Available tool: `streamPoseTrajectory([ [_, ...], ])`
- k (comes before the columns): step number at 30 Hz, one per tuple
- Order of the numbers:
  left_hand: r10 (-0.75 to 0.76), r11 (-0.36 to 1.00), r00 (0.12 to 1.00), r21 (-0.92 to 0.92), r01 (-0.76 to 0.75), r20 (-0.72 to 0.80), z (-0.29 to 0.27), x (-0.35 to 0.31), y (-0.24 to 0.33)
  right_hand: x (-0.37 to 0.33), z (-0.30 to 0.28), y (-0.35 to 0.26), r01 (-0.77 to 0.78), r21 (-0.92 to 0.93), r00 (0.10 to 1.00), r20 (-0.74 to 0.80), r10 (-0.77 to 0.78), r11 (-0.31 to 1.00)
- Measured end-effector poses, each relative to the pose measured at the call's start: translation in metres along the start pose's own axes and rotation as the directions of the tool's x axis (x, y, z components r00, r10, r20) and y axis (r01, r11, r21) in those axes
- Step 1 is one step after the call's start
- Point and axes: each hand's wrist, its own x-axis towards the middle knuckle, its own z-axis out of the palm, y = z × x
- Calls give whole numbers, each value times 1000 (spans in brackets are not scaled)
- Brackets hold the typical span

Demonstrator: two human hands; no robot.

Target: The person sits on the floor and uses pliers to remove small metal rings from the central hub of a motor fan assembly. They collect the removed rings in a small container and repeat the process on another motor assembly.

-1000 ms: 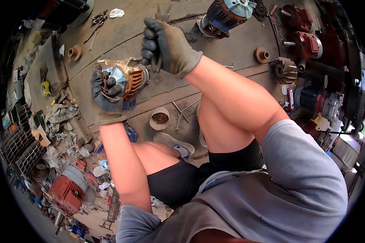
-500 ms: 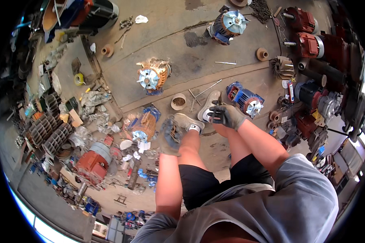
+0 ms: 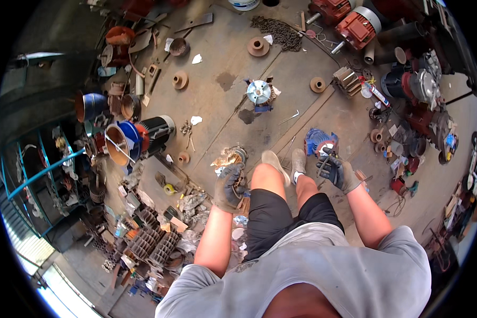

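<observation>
My left hand (image 3: 229, 188), in a dark-palmed work glove, is curled around small rusty metal pieces. Their exact kind is too small to tell. Just beyond it sits a rusty motor (image 3: 230, 159) with a silver end and pale, flaky material on it. My right hand (image 3: 340, 172), gloved likewise, has its fingers bent in around a thin dark thing I cannot make out. Close beyond that hand lies a blue motor (image 3: 319, 141), partly covered by the fingers. Farther ahead another motor stands on end, its silver fan (image 3: 259, 92) facing up.
Rusty flanged hubs (image 3: 258, 46) and a heap of chain (image 3: 283, 33) lie on the floor ahead. Red motors (image 3: 358, 27) line the far right. To the left are a black motor with a blue ring (image 3: 156, 132) and piled scrap castings (image 3: 152, 238). A hex key (image 3: 289, 116) lies ahead.
My body has turned and moved forward, so the floor things appear shifted. My hands are now farther apart, the right beside the blue motor, the left over the rusty motor's near side.
</observation>
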Motion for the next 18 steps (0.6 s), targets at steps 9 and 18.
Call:
streamPoseTrajectory([
  [9, -195, 842, 981, 514, 164, 5, 118, 148, 174, -42, 73, 26, 257, 441, 954, -257, -153, 860],
  [18, -496, 337, 864, 898, 285, -88, 207, 289, 272, 23, 254, 94, 650, 672, 760, -575, -302, 355],
])
